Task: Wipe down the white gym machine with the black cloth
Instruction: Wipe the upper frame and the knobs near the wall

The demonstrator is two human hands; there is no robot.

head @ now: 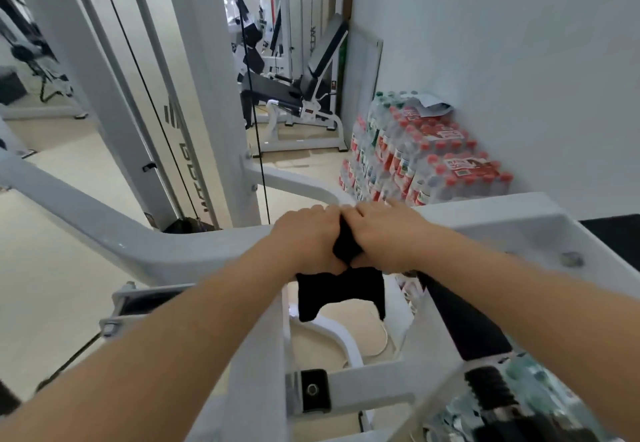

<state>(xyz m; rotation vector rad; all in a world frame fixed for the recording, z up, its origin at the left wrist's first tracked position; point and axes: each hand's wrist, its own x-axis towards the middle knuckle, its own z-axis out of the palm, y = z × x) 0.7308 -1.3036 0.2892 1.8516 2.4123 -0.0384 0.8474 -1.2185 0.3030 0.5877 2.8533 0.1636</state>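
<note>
While both hands meet on the top beam of the white gym machine (166,246), I see the left hand (306,242) and right hand (389,235) each curled around the bunched black cloth (341,289), gripping it between them. Cloth ends hang below the wrists, off the beam's near edge. Shrink-wrapped packs of water bottles (433,161), red caps, are stacked against the wall (502,61) at right, with crumpled paper (433,104) on the top pack. Black-padded bench (323,57) stands behind, well apart.

Beige floor (52,268) bears the white gym machine (166,251), water-bottle packs (433,161), a black bench (273,90).
</note>
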